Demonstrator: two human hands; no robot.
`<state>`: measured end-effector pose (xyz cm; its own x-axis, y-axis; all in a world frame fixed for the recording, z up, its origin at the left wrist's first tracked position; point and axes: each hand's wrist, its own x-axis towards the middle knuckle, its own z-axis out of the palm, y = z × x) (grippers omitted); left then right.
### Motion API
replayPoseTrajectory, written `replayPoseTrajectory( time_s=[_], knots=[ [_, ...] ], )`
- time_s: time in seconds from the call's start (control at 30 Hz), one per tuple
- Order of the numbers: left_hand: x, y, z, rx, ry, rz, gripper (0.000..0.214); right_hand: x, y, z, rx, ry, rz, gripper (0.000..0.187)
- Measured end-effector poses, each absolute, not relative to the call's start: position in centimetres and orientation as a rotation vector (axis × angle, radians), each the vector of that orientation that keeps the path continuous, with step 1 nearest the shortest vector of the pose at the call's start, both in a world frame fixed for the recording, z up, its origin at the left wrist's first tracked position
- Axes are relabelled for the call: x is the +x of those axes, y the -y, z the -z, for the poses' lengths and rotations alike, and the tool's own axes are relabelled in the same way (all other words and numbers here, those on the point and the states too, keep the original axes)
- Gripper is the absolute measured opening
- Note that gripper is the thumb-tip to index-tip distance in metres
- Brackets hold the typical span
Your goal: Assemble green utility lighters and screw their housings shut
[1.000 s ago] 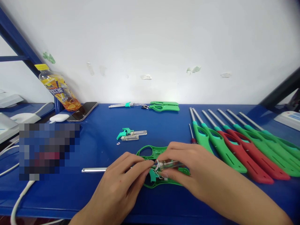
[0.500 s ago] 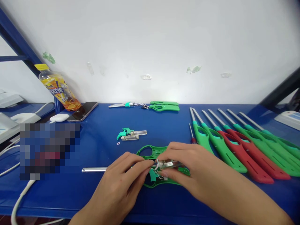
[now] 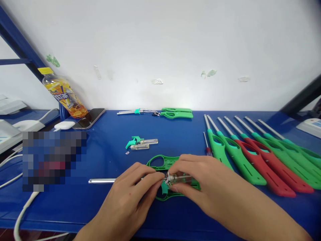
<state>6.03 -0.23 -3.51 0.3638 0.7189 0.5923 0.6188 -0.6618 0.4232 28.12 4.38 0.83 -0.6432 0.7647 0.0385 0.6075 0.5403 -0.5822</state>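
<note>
An open green lighter shell [image 3: 160, 162] lies on the blue table [image 3: 105, 207] in front of me, its metal tube [image 3: 101, 181] pointing left. My right hand [image 3: 198, 180] pinches a clear fuel cartridge [image 3: 181, 177] lying lengthwise over the shell. My left hand [image 3: 135, 190] has its fingertips pressed together at the cartridge's left end, beside a teal trigger piece [image 3: 164, 188]. What those fingertips grip is too small to name.
A row of several green and red long-nosed lighters [image 3: 253, 157] lies at the right, with a small red screwdriver [image 3: 206, 144] beside them. Loose lighter parts [image 3: 140, 143] and another opened green lighter [image 3: 173, 113] lie further back. A bottle [image 3: 64, 95], phone [image 3: 89, 118] and cables stand left.
The cartridge has come down closer onto the shell under both hands. The view has shifted slightly.
</note>
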Motion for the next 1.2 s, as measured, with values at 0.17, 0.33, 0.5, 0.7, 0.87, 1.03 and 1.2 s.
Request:
replayPoseTrajectory(
  time_s=[0.17, 0.33, 0.5, 0.7, 0.87, 1.03, 1.2],
  knots=[
    [6.08, 0.24, 3.52, 2.502, -1.186, -1.191, 0.024, 27.84, -4.24, -0.94, -1.159, 2.494, -0.784, 0.014],
    [6.13, 0.23, 3.58, 2.530, -1.159, -1.210, 0.025, 27.67, -4.19, -0.96, -1.166, 2.507, -0.759, 0.015],
    [6.08, 0.21, 3.55, 2.520, -1.166, -1.205, 0.025, 27.59, -4.31, -0.68, -1.154, 2.511, -0.743, 0.015],
    [6.05, 0.28, 3.55, 2.538, -1.140, -1.189, 0.025, 27.76, -4.23, -0.87, -1.140, 2.482, -0.787, 0.015],
    [5.99, 0.28, 3.64, 2.562, -1.132, -1.191, 0.026, 27.82, -4.02, -1.01, -1.143, 2.504, -0.778, 0.015],
    [5.91, 0.34, 3.79, 2.577, -1.119, -1.181, 0.025, 27.66, -3.93, -0.88, -1.159, 2.529, -0.729, 0.015],
    [5.99, 0.28, 3.65, 2.562, -1.098, -1.184, 0.023, 27.73, -3.97, -1.05, -1.146, 2.553, -0.733, 0.015]
  ],
)
